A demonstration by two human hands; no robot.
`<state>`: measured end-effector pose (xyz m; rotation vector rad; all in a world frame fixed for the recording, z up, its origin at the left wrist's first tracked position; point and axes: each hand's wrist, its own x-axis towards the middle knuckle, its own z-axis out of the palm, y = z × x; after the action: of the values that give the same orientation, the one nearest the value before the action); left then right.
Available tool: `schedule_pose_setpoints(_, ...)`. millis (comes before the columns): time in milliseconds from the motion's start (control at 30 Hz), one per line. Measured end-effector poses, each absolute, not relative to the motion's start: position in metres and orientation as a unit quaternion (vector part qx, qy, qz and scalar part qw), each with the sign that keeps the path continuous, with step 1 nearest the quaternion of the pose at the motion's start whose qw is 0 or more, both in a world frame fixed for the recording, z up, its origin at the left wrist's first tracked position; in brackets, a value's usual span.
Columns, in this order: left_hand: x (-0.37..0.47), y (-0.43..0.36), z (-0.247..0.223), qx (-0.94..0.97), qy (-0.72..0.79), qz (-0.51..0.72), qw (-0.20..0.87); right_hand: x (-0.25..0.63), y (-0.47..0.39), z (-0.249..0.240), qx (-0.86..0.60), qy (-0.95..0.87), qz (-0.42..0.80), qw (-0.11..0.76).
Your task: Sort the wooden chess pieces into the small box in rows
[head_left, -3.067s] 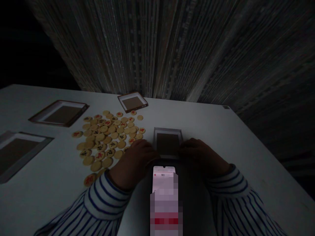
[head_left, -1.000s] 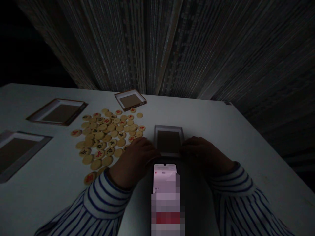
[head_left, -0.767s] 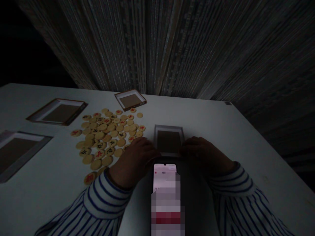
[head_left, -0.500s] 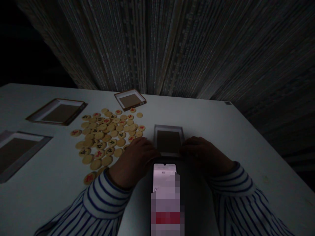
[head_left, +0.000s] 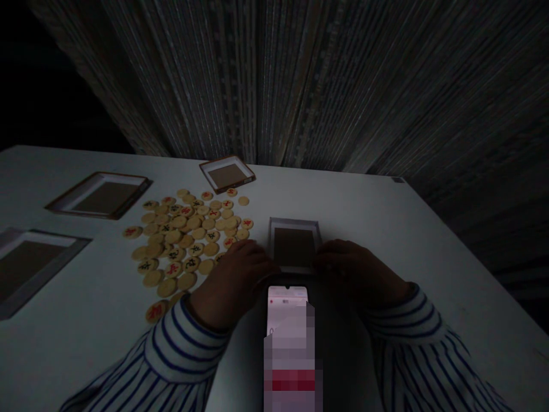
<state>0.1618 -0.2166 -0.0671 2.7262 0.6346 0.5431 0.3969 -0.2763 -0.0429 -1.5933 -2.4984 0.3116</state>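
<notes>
A small shallow box with white walls and a brown bottom lies in front of me, nothing inside it. My left hand is closed at its near left corner, the fingers curled against the wall. At the near right corner, my right hand grips the box in the same way; its fingertips are dim in the shadow. Just left of my left hand spreads a heap of round wooden xiangqi pieces, some face up with red or black characters. A lit phone is between my forearms, its screen partly blurred out.
Three more shallow boxes lie on the white table: a brown-rimmed box at left, a grey-rimmed box at the left edge, and a smaller brown-rimmed box at the back. A striped curtain hangs behind the table.
Both hands and the box hold still. A small red mark now shows near the top of the phone screen.
</notes>
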Motion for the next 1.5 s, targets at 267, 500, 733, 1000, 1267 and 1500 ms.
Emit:
schedule_pose_setpoints(267,0.161,-0.217,-0.068,0.947,0.223,0.183,0.144,0.397,-0.276,-0.041,-0.525,-0.842,0.097,0.077)
schedule_pose_setpoints(500,0.162,-0.217,-0.068,0.947,0.216,0.189,0.142,0.396,-0.277,-0.043,-0.558,-0.819,0.080,0.103)
schedule_pose_setpoints(733,0.161,-0.217,-0.071,0.946,0.206,0.212,0.130,0.400,-0.277,-0.053,-0.654,-0.744,-0.002,0.133)
schedule_pose_setpoints(1000,0.159,-0.218,-0.069,0.939,0.231,0.234,0.098,0.398,-0.277,-0.051,-0.671,-0.731,0.045,0.115)
schedule_pose_setpoints(1267,0.159,-0.218,-0.070,0.941,0.222,0.233,0.102,0.398,-0.276,-0.054,-0.669,-0.734,0.042,0.108)
schedule_pose_setpoints(1500,0.160,-0.218,-0.069,0.942,0.224,0.229,0.100,0.397,-0.277,-0.054,-0.667,-0.735,0.050,0.110)
